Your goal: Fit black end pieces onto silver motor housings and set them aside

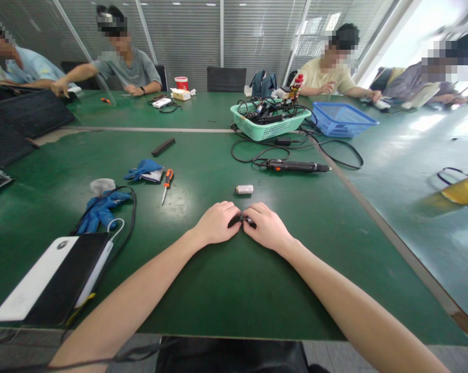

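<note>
My left hand (220, 223) and my right hand (265, 226) meet over the green table, thumbs almost touching. Between them is a small dark object (235, 220), gripped by the curled fingers of both hands. Most of it is covered, so its kind cannot be made out. Just beyond my fingertips lies a short silvery cylinder (244, 189) on its side, untouched. To the left of my hands rests a screwdriver (168, 180) with an orange and black handle.
Blue gloves (99, 211) and a black-and-white device (51, 280) with cables lie left. Farther off are a dark bar (163, 147), a corded electric screwdriver (296, 166), a green basket (257, 129) of tools and a blue basket (340, 122). Several people sit around the table.
</note>
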Demonstrator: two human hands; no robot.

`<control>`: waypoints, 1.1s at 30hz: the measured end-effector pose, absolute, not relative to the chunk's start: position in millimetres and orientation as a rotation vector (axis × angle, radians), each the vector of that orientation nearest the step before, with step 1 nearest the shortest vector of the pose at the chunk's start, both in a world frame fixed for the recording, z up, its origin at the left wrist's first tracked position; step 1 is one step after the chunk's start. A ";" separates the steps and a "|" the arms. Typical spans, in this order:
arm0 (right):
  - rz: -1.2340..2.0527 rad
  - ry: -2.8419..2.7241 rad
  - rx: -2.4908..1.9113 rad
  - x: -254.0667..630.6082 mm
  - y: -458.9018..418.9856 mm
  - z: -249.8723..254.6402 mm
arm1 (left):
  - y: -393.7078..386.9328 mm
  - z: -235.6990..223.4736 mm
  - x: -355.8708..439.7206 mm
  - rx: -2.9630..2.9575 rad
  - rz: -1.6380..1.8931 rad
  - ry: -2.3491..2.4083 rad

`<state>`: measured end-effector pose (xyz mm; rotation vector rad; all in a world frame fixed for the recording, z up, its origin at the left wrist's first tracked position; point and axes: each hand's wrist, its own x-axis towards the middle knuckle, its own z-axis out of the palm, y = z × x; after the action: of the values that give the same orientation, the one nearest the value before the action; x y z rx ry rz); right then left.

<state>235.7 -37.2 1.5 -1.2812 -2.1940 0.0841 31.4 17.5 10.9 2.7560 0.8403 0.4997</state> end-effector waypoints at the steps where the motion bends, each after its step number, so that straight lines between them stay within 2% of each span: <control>1: 0.082 -2.195 -1.283 235.7 -37.1 1.2 | 17.5 10.8 31.3 2.757 0.498 0.839; 33: 0.110 -2.190 -1.282 236.6 -35.8 -0.5 | 18.2 10.1 30.8 2.743 0.503 0.835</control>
<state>236.6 -35.8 -0.5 -1.2818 -2.1901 0.1104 30.8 18.2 10.1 2.7429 0.8348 0.5030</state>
